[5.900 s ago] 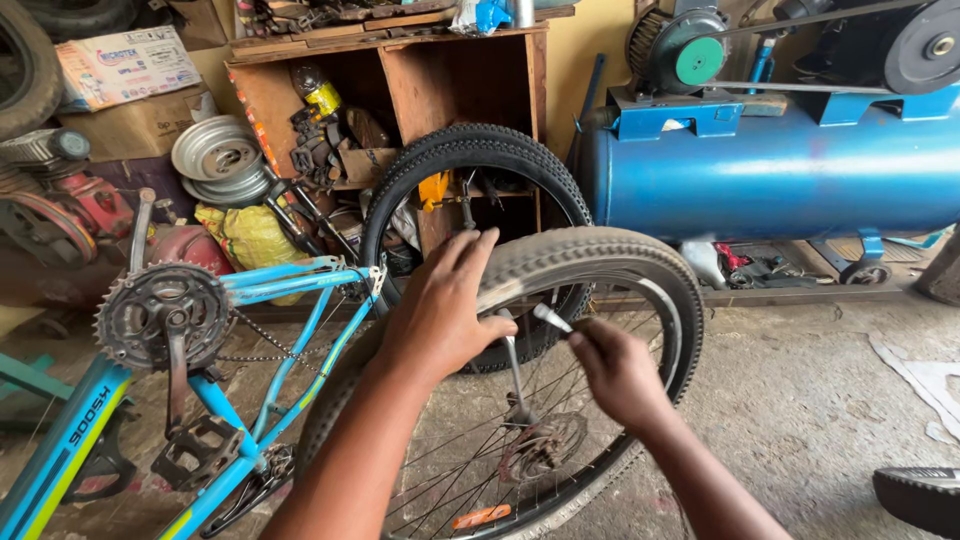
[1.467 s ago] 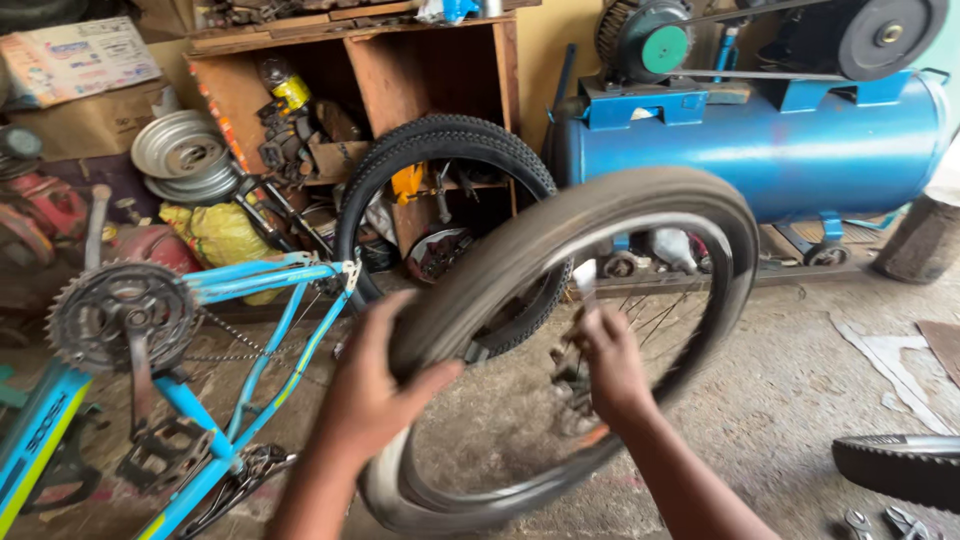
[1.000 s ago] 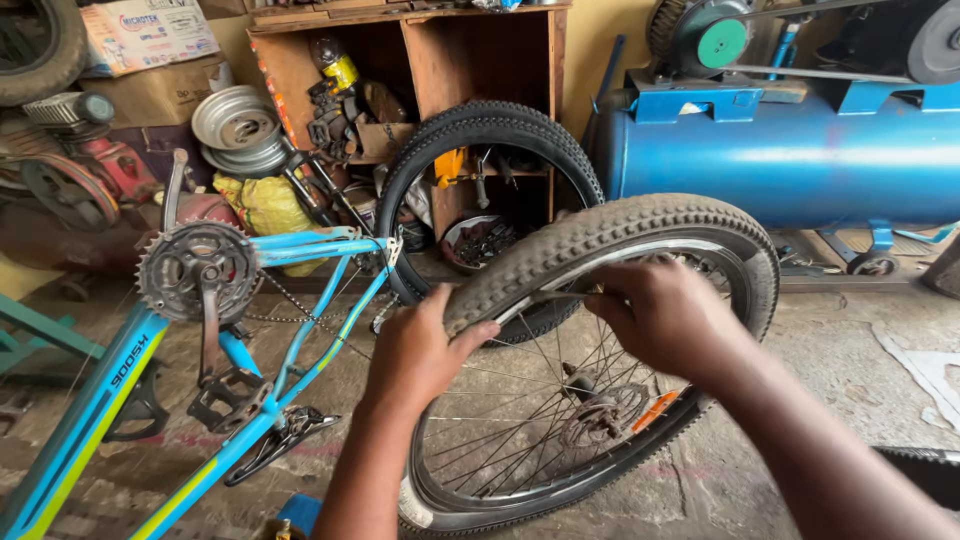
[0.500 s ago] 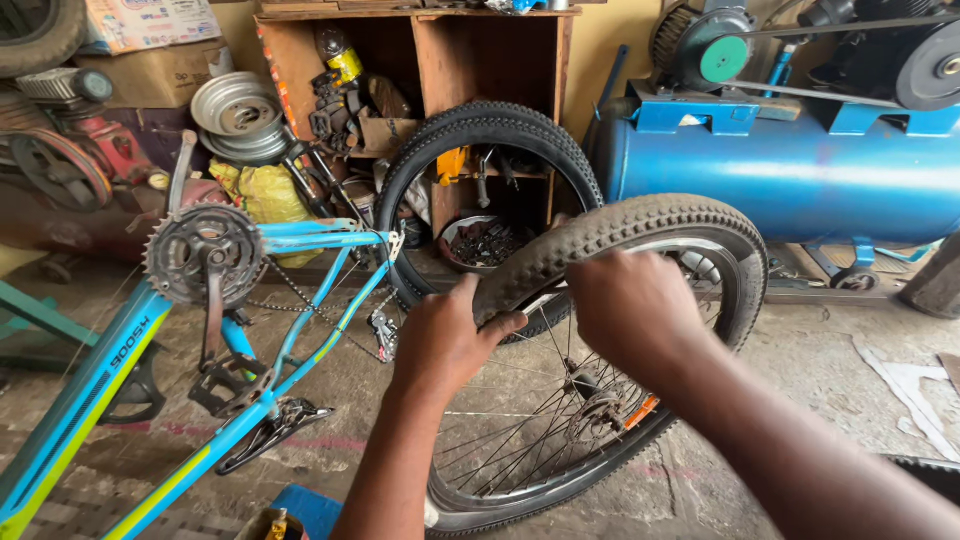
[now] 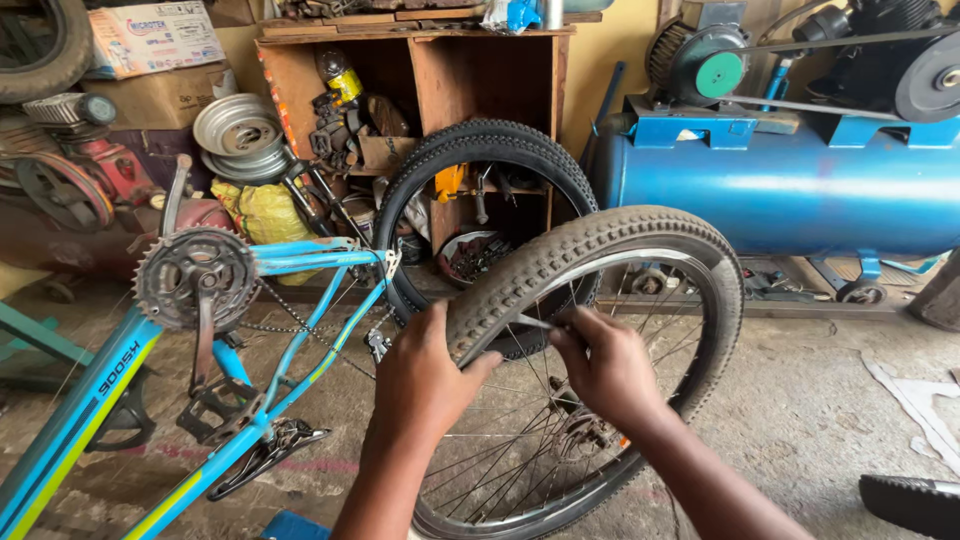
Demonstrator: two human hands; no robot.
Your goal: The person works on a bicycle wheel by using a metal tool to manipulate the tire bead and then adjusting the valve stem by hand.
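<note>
I hold a loose bicycle wheel (image 5: 690,250) with a knobbly grey tyre and a silver spoked rim, tilted in front of me. My left hand (image 5: 425,380) grips the near part of the tyre, thumb over the tread. Just inside the rim, my right hand (image 5: 605,365) pinches a thin metal tool (image 5: 535,322) whose tip points at the gap between tyre and rim beside my left thumb. The wheel's hub (image 5: 585,430) sits below my right wrist.
A blue bicycle frame (image 5: 300,330) with chainring (image 5: 195,278) and pedals stands upside down at left. A second black tyre (image 5: 480,150) leans on a wooden shelf (image 5: 420,60) full of parts. A blue compressor tank (image 5: 790,190) fills the right. Concrete floor below.
My right hand has come off the top of the tyre and now sits inside the rim with the metal tool. My left hand keeps its grip on the tyre.
</note>
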